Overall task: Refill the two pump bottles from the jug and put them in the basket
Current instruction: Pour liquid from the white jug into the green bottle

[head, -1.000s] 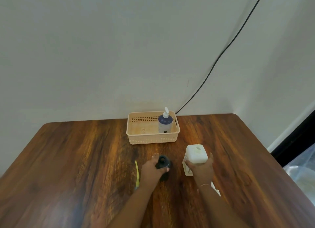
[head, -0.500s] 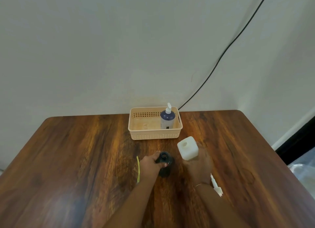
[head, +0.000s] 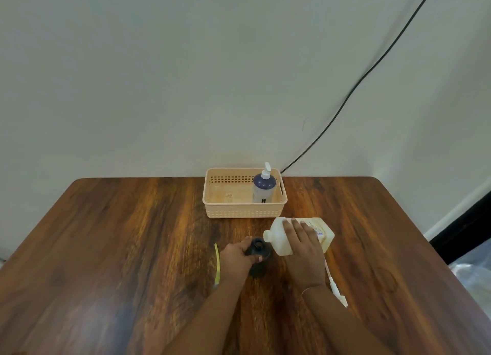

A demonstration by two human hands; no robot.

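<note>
A plain pale wall (head: 186, 75) is set behind a dark-grained wooden surface (head: 132, 235) with rounded far corners. A black cable (head: 358, 81) is routed diagonally down the wall to the surface's far edge. At right, a white skirting board (head: 457, 211), a dark strip (head: 467, 235) and clear plastic sheeting (head: 473, 275) are seen.

Wooden table (head: 119, 248) bears a basket (head: 243, 211) at its far edge, a dark bottle (head: 259, 248), a yellow strip (head: 218, 264), a white pump (head: 336, 288)
</note>
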